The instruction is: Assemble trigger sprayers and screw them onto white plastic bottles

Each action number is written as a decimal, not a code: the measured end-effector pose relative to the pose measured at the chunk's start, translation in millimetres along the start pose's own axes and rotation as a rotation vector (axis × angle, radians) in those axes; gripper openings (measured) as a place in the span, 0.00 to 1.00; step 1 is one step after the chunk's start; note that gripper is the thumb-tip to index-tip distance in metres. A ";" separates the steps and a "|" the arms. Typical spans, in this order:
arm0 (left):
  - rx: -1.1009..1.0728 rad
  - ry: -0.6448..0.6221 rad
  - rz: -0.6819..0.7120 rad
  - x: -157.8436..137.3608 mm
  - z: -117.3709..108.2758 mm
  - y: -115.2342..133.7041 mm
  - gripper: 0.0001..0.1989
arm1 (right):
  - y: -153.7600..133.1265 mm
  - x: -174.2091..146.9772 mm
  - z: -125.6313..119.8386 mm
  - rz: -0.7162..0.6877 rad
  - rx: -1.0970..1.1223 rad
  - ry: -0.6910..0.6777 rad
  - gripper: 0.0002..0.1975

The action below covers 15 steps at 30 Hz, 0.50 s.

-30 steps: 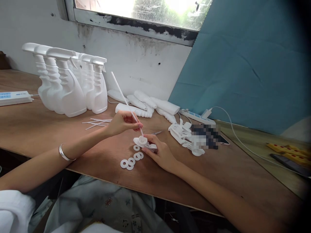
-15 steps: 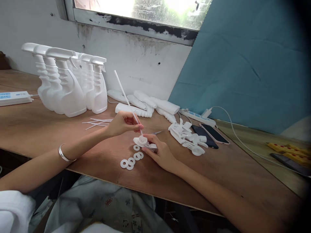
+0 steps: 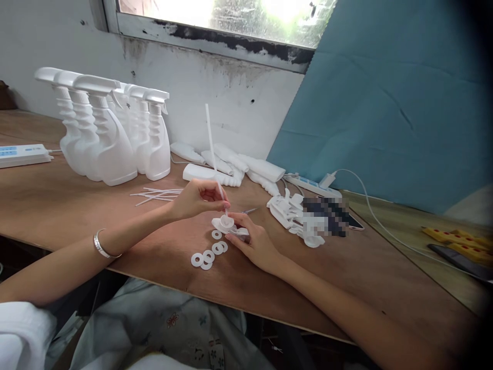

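Observation:
My left hand pinches a thin white plastic tube near its lower end. The tube stands nearly upright, its bottom at the round opening of a white spray bottle trigger head. Fingers of my right hand are closed around that trigger head and keep it just above the table. Whether the tube is seated in the opening I cannot tell. Below and left of the trigger head lie several flat white ring washers. More loose tubes rest left of my left hand.
Assembled white spray bottles stand at the back left. Empty-looking white bottles lie by the wall. More trigger heads are piled to the right, beside phones. A thin pointed tool lies behind my right hand. Power strips sit on the table.
The tube's upper end has swung right, so it stands more upright. My left hand has shifted slightly right. My right hand and the trigger head have stayed in place.

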State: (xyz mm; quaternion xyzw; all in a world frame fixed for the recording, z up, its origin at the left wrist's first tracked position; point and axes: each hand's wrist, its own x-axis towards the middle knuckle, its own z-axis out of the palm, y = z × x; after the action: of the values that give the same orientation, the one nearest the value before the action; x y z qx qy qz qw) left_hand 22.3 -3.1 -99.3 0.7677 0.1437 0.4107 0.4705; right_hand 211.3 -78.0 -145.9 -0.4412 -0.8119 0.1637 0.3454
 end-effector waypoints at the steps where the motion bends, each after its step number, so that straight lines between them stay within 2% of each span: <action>1: 0.013 -0.004 0.010 -0.3 0.8 -0.9 0.09 | -0.2 0.1 -0.1 -0.002 0.001 0.002 0.18; 15: 0.105 -0.011 0.047 -1.5 12.9 -12.3 0.09 | 1.5 -0.1 1.2 0.030 0.018 0.000 0.18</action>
State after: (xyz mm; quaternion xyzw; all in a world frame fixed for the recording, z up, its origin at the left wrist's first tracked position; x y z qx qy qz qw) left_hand 33.3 -5.4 -113.2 0.7968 0.1447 0.4092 0.4205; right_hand 211.4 -77.2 -147.6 -0.4505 -0.8036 0.1761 0.3469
